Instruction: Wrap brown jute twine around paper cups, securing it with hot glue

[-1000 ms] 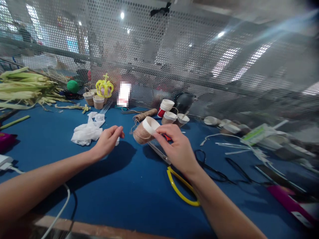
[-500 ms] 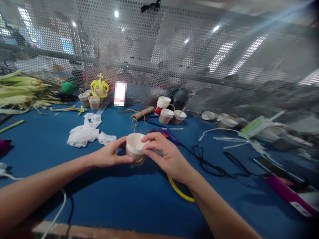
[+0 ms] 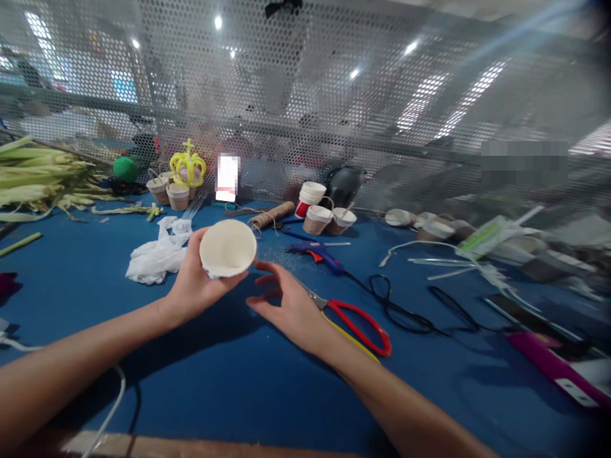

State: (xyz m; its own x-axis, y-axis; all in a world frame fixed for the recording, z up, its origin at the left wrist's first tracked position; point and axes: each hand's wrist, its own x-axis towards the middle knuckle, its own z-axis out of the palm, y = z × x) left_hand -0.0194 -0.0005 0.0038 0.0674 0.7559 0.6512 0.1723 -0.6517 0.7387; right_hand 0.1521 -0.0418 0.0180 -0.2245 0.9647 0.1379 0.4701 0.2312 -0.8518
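Observation:
A paper cup with a cream inside is held up over the table, tilted so its mouth faces me. My left hand grips it from the left and below. My right hand is just to the lower right of the cup, fingers apart and bent, nothing in them. Scissors with red handles lie under and beside my right wrist, next to a yellow band. A blue glue gun rests behind my right hand. The cup's outside is mostly hidden.
Several small cups and a twine roll stand along the perforated metal screen. White crumpled cloth lies left of the cup. A black cord winds to the right, towards a magenta power strip. Pale green husks fill the far left.
The cup has moved left and up in my left hand and tipped its mouth towards me. My right hand has let go of it and moved down, uncovering the red-handled scissors.

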